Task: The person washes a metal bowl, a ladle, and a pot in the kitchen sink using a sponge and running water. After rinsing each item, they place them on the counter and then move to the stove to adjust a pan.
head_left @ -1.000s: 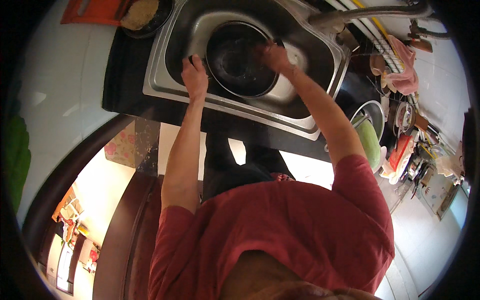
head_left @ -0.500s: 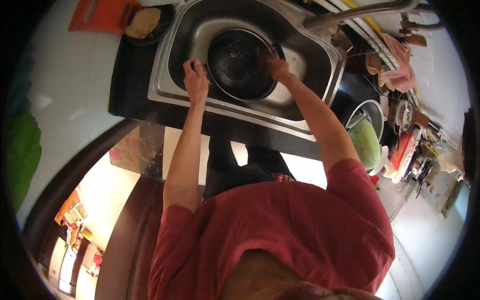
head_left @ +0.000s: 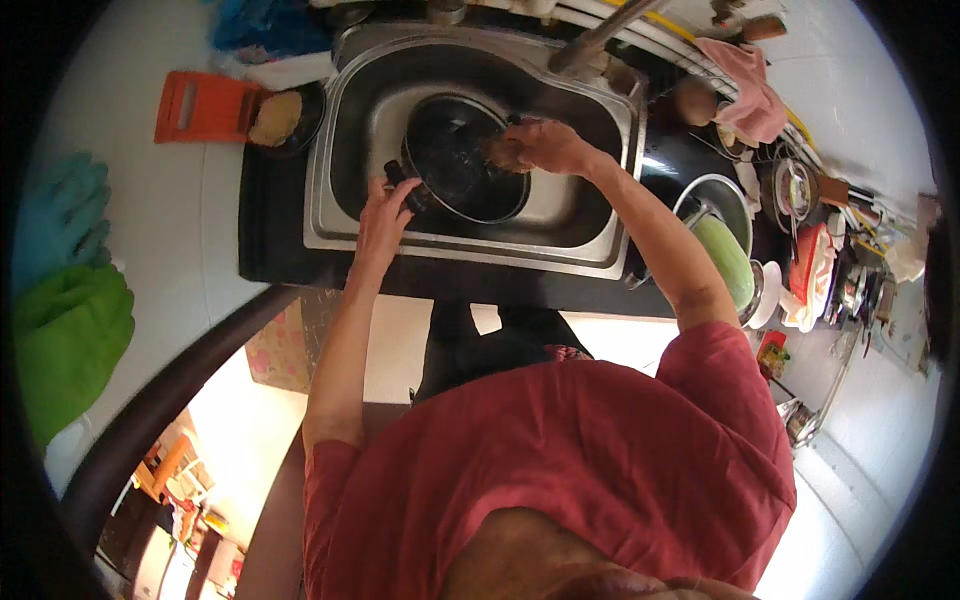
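A dark round pot (head_left: 442, 150) sits tilted in the stainless steel sink (head_left: 316, 215), with some wet, shiny liquid in its bottom. My left hand (head_left: 380, 222) is closed around the black side handle (head_left: 394, 172) at the pot's left edge. Over the pot's right rim, my right hand (head_left: 552, 146) grips a brownish scrubber (head_left: 500, 153), which reaches into the pot. The scrubber's exact kind is hard to make out because it is slightly blurred.
A faucet (head_left: 600, 38) rises behind the sink. An orange grater (head_left: 205, 106) and a small dark bowl (head_left: 312, 112) lie at the left. Right of the sink, a metal basin (head_left: 742, 205) holds a green melon (head_left: 722, 262). Gloves (head_left: 70, 330) hang on the left wall.
The view has shifted. My left hand has lowered along the pot's left side, still at its handle. My right hand has lifted and turned, bringing the scrubber into sight, and the pot is tipped more.
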{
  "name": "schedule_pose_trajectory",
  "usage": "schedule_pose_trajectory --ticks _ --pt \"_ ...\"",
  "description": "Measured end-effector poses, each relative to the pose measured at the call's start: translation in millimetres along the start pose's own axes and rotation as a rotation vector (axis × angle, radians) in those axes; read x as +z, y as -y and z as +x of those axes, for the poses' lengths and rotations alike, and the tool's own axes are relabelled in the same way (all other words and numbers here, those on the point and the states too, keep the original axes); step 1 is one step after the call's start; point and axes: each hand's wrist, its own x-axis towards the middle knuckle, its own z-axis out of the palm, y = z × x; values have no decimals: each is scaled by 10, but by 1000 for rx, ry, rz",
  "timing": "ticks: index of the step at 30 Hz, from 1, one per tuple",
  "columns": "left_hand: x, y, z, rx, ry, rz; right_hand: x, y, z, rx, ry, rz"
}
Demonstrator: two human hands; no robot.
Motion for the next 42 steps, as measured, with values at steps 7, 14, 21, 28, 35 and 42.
schedule_pose_trajectory --ticks 7,14,21,28,35,42 --pt "-208 -337 106 349 -89 471 -408 -269 -429 -19 -276 251" --pt "-166 -638 318 269 -39 228 -785 -163 -815 12 -460 237" --pt "-32 -507 550 58 -108 -185 -568 -469 -773 49 -631 207" --pt "-130 -416 638 -118 -77 -245 -538 -517 -645 58 -731 179" --pt "-343 -330 486 -374 -265 -622 -527 -448 -689 143 -659 190" --pt "-393 -283 518 -470 -357 -870 -478 -535 -669 77 -780 293"
